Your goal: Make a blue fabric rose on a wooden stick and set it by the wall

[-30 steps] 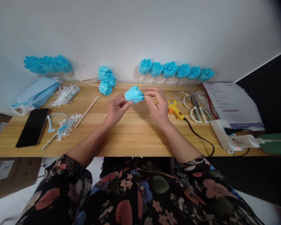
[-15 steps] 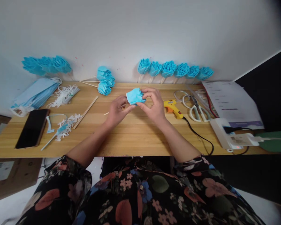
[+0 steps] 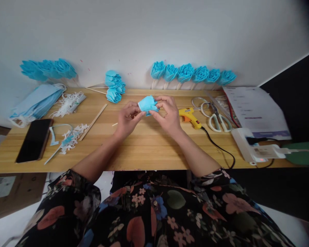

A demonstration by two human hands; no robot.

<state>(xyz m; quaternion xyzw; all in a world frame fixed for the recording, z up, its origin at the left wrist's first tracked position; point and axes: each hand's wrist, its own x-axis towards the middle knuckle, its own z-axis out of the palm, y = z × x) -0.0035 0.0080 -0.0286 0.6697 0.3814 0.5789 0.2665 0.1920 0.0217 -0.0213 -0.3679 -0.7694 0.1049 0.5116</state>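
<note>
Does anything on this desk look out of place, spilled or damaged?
Nothing looks damaged. White and blue cut scraps lie scattered beside the phone, and the glue gun lies on its side on the table.

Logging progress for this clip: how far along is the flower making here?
Done: six blue flowers lean on the wall, three more at far left, a small cluster between. In hand: left hand and right hand pinch another blue flower above the table. Left: a stack of face masks and a bare stick lie unused.
</note>
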